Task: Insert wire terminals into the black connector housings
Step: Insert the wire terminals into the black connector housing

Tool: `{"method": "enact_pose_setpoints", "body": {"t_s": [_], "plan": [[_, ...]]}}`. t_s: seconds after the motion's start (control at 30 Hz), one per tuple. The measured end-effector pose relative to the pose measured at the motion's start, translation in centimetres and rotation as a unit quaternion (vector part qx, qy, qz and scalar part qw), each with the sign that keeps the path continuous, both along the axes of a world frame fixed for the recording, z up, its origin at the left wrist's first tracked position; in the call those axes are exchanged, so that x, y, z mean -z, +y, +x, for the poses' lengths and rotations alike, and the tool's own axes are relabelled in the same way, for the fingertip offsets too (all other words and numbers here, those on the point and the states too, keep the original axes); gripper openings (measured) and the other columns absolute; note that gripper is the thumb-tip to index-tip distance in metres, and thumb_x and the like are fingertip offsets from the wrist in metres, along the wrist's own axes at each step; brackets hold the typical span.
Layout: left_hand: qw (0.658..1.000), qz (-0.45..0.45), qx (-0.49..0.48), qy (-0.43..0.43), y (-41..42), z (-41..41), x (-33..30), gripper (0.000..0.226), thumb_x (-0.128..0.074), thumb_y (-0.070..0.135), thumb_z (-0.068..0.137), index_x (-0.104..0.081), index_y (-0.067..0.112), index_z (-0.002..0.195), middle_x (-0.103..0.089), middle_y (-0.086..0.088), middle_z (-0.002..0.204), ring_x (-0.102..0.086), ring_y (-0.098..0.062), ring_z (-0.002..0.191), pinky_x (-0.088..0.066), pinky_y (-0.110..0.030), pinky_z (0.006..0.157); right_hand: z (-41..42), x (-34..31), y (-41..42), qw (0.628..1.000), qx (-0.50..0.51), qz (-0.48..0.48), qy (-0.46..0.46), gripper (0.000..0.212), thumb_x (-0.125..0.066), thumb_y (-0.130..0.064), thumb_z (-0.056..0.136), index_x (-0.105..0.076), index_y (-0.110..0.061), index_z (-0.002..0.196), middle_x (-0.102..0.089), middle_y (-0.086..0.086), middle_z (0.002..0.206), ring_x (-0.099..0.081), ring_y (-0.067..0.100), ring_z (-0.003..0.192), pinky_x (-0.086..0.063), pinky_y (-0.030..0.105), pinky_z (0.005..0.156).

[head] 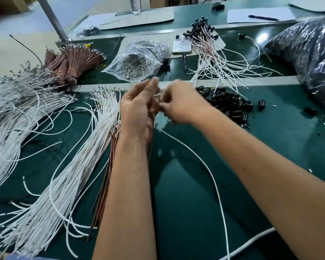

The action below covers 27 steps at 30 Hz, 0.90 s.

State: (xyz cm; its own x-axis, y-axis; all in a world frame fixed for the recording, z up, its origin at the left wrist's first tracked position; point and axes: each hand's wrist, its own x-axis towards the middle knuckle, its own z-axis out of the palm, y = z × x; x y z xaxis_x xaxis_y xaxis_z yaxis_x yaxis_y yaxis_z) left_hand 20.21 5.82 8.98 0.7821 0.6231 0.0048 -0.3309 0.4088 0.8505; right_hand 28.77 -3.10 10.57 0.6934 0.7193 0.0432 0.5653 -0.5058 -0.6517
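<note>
Both hands meet mid-bench, right hand (178, 104) grip pinching thin white wire (212, 177), left hand (139, 107) grip unclear, blurred

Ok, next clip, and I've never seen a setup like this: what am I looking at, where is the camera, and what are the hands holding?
There is no machine here. One camera on the person's head looks down at two bare hands over a green workbench. The left hand and right hand meet on the end of one white wire; the picture is blurred there. White wires lie left, brown wire bundles behind, loose black housings right, and finished pieces farther back.
</note>
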Motion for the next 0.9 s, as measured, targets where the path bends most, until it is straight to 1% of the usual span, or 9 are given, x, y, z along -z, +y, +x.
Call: {"method": "enact_pose_setpoints", "body": {"t_s": [0.07,0.13,0.23,0.33,0.4,0.5,0.6,0.73,0.9], "plan": [[0.998,0.028,0.051,0.040,-1.5,0.9,0.4,0.017,-0.076,0.006,0.076,-0.069,0.002,0.090,-0.066,-0.007,0.073,-0.046,-0.010,0.056,-0.039,-0.016,0.048,1.0,0.0,-3.6,0.987,0.049,0.135,0.078,0.014,-0.071,-0.004,0.095,-0.069,-0.006,0.082,-0.071,0.014,0.076,-0.069,0.015,0.050,-0.055,0.026,0.049],[0.992,0.056,0.094,0.064,-3.3,1.8,0.7,0.010,-0.075,-0.001,0.079,-0.072,0.005,0.087,-0.066,-0.011,0.073,-0.048,-0.012,0.056,-0.038,-0.017,0.050,1.8,0.5,-7.4,0.957,0.101,0.248,0.112,0.012,-0.073,-0.003,0.094,-0.072,-0.009,0.084,-0.073,0.008,0.068,-0.067,0.014,0.048,-0.057,0.026,0.048],[0.979,0.127,0.140,0.080,-5.2,2.8,1.9,0.016,-0.073,-0.006,0.084,-0.075,0.010,0.087,-0.068,-0.009,0.072,-0.051,-0.013,0.060,-0.040,-0.019,0.057,2.3,1.4,-11.7,0.917,0.133,0.350,0.136,0.008,-0.075,-0.007,0.094,-0.073,-0.012,0.088,-0.071,0.002,0.066,-0.061,0.013,0.050,-0.054,0.023,0.047],[0.971,0.153,0.181,0.025,-6.3,3.1,2.6,0.023,-0.074,-0.009,0.082,-0.077,0.011,0.092,-0.075,-0.006,0.080,-0.065,-0.011,0.070,-0.052,-0.020,0.070,1.8,2.2,-13.9,0.893,0.116,0.420,0.117,0.006,-0.075,-0.006,0.093,-0.074,-0.012,0.092,-0.071,0.003,0.071,-0.060,0.016,0.055,-0.053,0.024,0.049],[0.969,0.144,0.201,-0.021,-6.6,3.1,2.7,0.026,-0.072,-0.009,0.080,-0.079,0.011,0.094,-0.077,-0.008,0.089,-0.072,-0.016,0.081,-0.056,-0.024,0.081,1.4,2.4,-14.4,0.886,0.106,0.443,0.086,0.005,-0.074,-0.004,0.094,-0.073,-0.008,0.096,-0.071,0.009,0.075,-0.063,0.019,0.058,-0.054,0.026,0.051],[0.965,0.153,0.210,-0.039,-6.7,3.2,3.0,0.028,-0.068,-0.013,0.082,-0.077,0.008,0.099,-0.077,-0.011,0.094,-0.073,-0.019,0.089,-0.055,-0.026,0.088,1.0,2.4,-14.6,0.888,0.093,0.448,0.040,0.005,-0.074,-0.004,0.094,-0.073,-0.007,0.097,-0.069,0.019,0.076,-0.064,0.023,0.056,-0.056,0.028,0.052],[0.964,0.168,0.202,-0.031,-6.7,3.2,3.3,0.028,-0.065,-0.016,0.084,-0.071,0.000,0.106,-0.074,-0.015,0.097,-0.071,-0.022,0.093,-0.053,-0.032,0.095,0.7,2.2,-14.5,0.892,0.076,0.445,0.010,0.008,-0.074,-0.001,0.093,-0.073,-0.002,0.101,-0.069,0.015,0.073,-0.065,0.022,0.055,-0.056,0.026,0.054],[0.964,0.170,0.200,-0.038,-6.6,3.2,3.2,0.027,-0.062,-0.017,0.086,-0.069,-0.001,0.107,-0.073,-0.016,0.098,-0.068,-0.025,0.097,-0.050,-0.035,0.100,0.4,2.3,-14.5,0.901,0.069,0.427,-0.021,0.008,-0.075,-0.003,0.094,-0.074,-0.001,0.101,-0.070,0.010,0.073,-0.066,0.023,0.052,-0.056,0.028,0.053],[0.964,0.149,0.207,-0.072,-6.5,3.1,3.1,0.027,-0.063,-0.013,0.083,-0.072,0.002,0.104,-0.074,-0.013,0.097,-0.065,-0.025,0.099,-0.049,-0.035,0.102,0.1,2.3,-14.3,0.903,0.066,0.419,-0.068,0.004,-0.075,-0.010,0.096,-0.074,-0.008,0.099,-0.070,0.003,0.072,-0.065,0.021,0.051,-0.056,0.035,0.050]]}}
